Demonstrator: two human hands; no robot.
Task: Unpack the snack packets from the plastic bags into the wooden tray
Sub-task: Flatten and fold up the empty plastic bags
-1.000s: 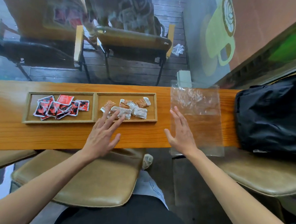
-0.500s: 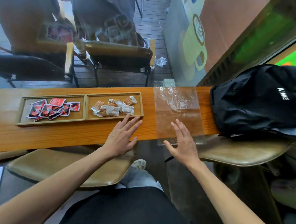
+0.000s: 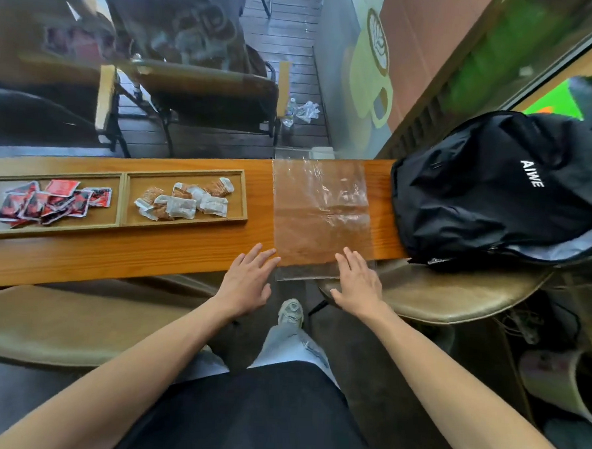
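Head camera view, looking down at a long wooden counter (image 3: 183, 252). Compared with 0.5 seconds earlier, I see my left hand (image 3: 247, 283) has slid right, away from the wooden tray (image 3: 121, 189), and now sits at the near left corner of the plastic bag (image 3: 322, 219), its fingertips at the bag's edge. My right hand (image 3: 356, 284) has stayed at the bag's near right corner, fingertips resting on the plastic. Both hands are flat with fingers straight and spread, gripping nothing.

The clear bag lies flat across the counter between the tray and a black backpack (image 3: 502, 194), its near edge hanging past the counter's front. It looks flat; I cannot tell if anything remains inside.

The tray, well to the left of my hands, has 2 compartments. The left one holds red snack packets (image 3: 52, 201) in a loose heap. The right one holds white and brown snack packets (image 3: 186, 203).
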